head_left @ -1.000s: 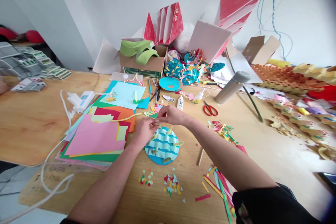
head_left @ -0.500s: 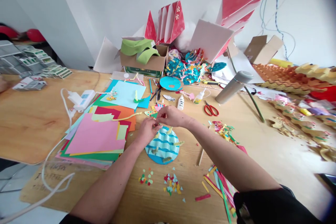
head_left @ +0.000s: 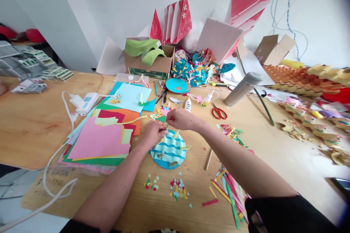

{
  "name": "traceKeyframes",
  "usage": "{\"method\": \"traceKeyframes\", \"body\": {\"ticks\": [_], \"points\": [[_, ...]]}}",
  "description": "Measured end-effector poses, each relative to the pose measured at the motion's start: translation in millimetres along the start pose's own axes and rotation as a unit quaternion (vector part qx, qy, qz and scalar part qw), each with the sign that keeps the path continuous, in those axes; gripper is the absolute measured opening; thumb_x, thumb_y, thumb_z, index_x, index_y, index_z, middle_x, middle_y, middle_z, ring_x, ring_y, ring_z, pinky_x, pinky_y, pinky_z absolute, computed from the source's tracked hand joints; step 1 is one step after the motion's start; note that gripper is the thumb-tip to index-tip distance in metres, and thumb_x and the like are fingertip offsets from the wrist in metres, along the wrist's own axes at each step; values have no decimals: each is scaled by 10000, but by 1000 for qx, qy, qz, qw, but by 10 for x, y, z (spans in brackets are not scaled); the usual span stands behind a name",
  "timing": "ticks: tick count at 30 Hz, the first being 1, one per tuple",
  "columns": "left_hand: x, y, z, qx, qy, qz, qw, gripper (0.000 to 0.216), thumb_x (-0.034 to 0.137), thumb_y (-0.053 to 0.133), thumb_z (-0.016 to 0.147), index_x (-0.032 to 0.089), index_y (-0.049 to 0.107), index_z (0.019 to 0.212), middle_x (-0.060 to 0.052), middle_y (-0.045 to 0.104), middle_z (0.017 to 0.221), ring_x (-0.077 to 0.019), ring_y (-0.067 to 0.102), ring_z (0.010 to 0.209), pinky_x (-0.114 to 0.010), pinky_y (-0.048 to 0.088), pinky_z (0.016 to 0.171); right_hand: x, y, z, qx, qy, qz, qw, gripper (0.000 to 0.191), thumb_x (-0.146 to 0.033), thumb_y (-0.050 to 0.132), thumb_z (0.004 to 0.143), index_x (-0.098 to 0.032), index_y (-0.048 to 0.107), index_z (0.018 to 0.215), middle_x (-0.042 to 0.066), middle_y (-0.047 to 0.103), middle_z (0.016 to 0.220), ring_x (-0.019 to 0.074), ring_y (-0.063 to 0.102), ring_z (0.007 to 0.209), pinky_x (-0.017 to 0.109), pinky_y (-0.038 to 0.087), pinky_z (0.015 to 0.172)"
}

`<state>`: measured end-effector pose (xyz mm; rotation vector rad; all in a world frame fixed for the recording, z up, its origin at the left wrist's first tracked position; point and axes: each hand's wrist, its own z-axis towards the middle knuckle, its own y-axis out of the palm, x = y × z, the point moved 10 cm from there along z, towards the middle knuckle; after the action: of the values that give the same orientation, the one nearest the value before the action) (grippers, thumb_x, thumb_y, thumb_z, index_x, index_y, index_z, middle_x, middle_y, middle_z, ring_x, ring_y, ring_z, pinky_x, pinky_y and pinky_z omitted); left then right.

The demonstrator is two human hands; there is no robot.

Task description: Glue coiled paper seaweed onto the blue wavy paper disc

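blue disc [head_left: 169, 149] lies flat on the table [head_left: 197, 182], just below both hands. the left hand [head_left: 154, 133] and the right hand [head_left: 180, 119] are close together near its far edge, fingers bent; i cannot tell what, if anything, they pinch. a hand dropping low could squash the yellow twists [head_left: 186, 147] on it, and a forward nudge could topple the glue bottle [head_left: 187, 104] behind.

Disc [head_left: 170, 152] on tbl [head_left: 273, 167], paper stack [head_left: 100, 138] to L.
Paper bits [head_left: 179, 189] in front, bottles [head_left: 207, 100] bhd; scissors [head_left: 219, 113] R, flask [head_left: 242, 90] bhd scissors.
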<state>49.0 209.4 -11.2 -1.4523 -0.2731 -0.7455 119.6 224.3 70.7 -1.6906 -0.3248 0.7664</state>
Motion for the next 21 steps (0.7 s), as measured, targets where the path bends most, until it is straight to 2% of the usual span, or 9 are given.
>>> {"method": "traceKeyframes", "body": {"ticks": [5, 11, 18, 21], "points": [[2, -2, -3, 0, -5, 8, 1000, 112, 263, 702, 784, 182, 738, 715, -44, 674, 749, -205, 570, 811, -309, 435, 765, 74, 47, 18, -13, 35, -50, 998, 234, -240, 532, 829, -146, 744, 864, 106, 741, 854, 199, 652, 760, 248, 350, 575], [18, -7, -12, 2, 0, 21, 1000, 86, 254, 703, 782, 187, 751, 757, -53, 679, 759, -224, 582, 850, -334, 442, 811, 107, 188, 68, -64, 21, -4, 998, 219, -156, 496, 820, -131, 708, 776, 88, 727, 783, 156, 630, 685, 226, 358, 562], [7, 18, -7, -1, 6, 32, 999, 99, 237, 685, 791, 181, 742, 731, -69, 694, 833, -243, 587, 922, -353, 443, 843, 87, 209, 51, -79, 13, 44, 996, 174, -119, 533, 803, -117, 704, 776, 65, 722, 752, 132, 603, 639, 218, 361, 566], [8, 29, -8, -4, 10, 33, 999, 101, 238, 680, 796, 188, 742, 734, -66, 701, 832, -246, 590, 951, -356, 439, 864, 94, 152, 42, -66, 22, 32, 997, 178, -190, 556, 839, -113, 717, 833, 70, 720, 772, 132, 595, 644, 220, 358, 575]]}}
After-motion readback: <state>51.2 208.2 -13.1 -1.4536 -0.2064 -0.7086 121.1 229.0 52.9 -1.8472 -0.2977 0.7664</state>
